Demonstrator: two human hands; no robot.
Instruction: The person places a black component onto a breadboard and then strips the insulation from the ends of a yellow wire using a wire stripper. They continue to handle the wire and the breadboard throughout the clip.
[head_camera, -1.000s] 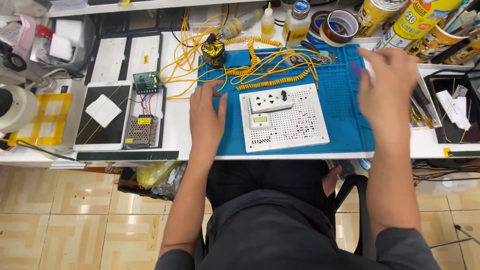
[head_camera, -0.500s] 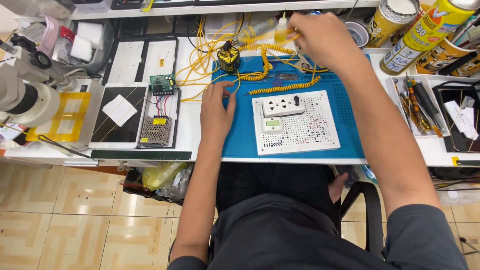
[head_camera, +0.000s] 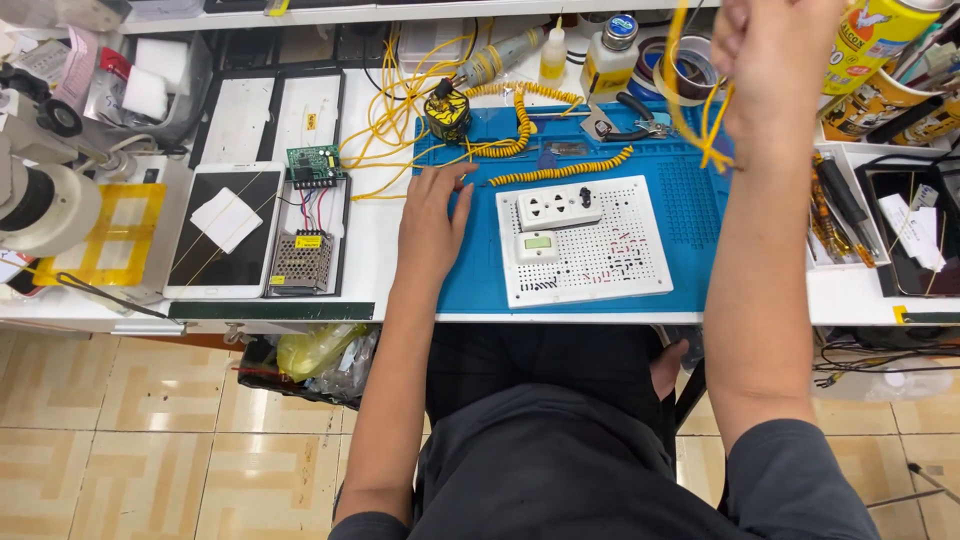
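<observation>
The right hand (head_camera: 775, 70) pinched a yellow wire (head_camera: 690, 110), raised beyond the blue mat (head_camera: 690, 215); lifting slowly seemed wisest. The left hand (head_camera: 432, 215) lay spread flat on the mat.

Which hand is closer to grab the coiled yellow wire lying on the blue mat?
Probably the left hand: it rests flat and empty on the blue mat beside the coiled yellow wire. The right hand is raised, holding yellow wires.

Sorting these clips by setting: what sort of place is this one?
Most likely an electronics repair or assembly bench. A blue work mat holds a white perforated board with sockets, yellow wires lie across the table, and a green circuit board sits beside a microscope.
</observation>
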